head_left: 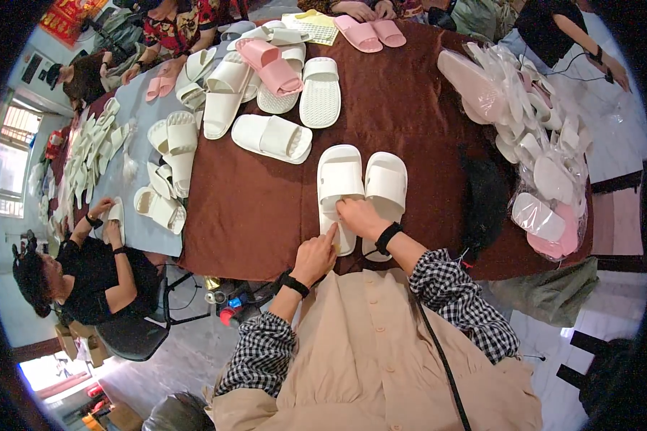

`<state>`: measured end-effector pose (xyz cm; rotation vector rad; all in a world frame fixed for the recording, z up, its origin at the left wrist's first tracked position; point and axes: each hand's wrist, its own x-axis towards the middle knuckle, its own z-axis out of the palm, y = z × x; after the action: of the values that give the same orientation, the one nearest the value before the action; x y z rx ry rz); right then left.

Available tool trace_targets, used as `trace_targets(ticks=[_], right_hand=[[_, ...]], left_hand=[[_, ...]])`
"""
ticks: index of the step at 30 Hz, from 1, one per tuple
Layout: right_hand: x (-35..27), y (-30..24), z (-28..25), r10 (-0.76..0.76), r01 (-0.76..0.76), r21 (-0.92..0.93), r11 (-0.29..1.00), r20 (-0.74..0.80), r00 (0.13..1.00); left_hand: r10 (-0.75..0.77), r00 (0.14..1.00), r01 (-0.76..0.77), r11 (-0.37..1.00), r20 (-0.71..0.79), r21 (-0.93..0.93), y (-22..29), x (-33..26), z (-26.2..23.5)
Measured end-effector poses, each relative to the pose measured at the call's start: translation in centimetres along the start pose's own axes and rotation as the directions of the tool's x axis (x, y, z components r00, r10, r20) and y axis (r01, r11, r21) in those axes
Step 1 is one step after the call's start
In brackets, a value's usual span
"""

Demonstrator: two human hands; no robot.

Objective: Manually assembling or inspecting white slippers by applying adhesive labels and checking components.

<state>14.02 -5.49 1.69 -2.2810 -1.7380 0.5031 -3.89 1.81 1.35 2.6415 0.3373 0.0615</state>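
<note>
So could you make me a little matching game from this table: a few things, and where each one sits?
Things:
1. white slipper pair
2. pink slipper pair
3. bagged slippers
4. lone white slipper

Places:
A. far edge of the brown cloth
B. heaped at the right
C. under both hands, left hand, right hand
D. middle of the cloth, lying crosswise

Pairs: 1-C, 2-A, 3-B, 4-D

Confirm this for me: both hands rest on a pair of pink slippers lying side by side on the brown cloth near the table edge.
Wrong in one respect: the pair of slippers is white, not pink. The head view shows the left hand and right hand on their heel ends, the pair lying side by side on the brown cloth near the table edge.
</note>
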Motion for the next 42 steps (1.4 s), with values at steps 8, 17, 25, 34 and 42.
trace_targets(ticks=[8,17,25,34,42], right_hand=[[-0.2,0.3,0.6,0.042,-0.039,0.041,0.998,-0.065,0.997],[-0.7,0.0,0.3,0.143,-0.111,0.308,0.945,-0.084,0.986],[-0.6,0.7,1.1,0.135,-0.094,0.377,0.922,-0.083,0.987],[-0.9,0.3,1.3,0.119,-0.069,0.391,0.918,-0.106,0.987],[-0.9,0.5,1.3,0.161,-0.119,0.397,0.910,-0.073,0.984]], left_hand=[[0.045,0.999,-0.046,0.997,0.015,0.055,0.2,0.5,-0.3],[-0.002,0.996,-0.008,0.994,0.092,0.105,0.4,0.5,-0.4],[0.010,0.997,-0.016,0.998,0.078,0.066,0.1,0.5,-0.2],[-0.067,0.988,0.061,0.997,0.142,0.042,0.0,0.3,-0.3],[-0.058,0.989,0.052,0.997,0.136,0.050,0.3,0.3,-0.6]])
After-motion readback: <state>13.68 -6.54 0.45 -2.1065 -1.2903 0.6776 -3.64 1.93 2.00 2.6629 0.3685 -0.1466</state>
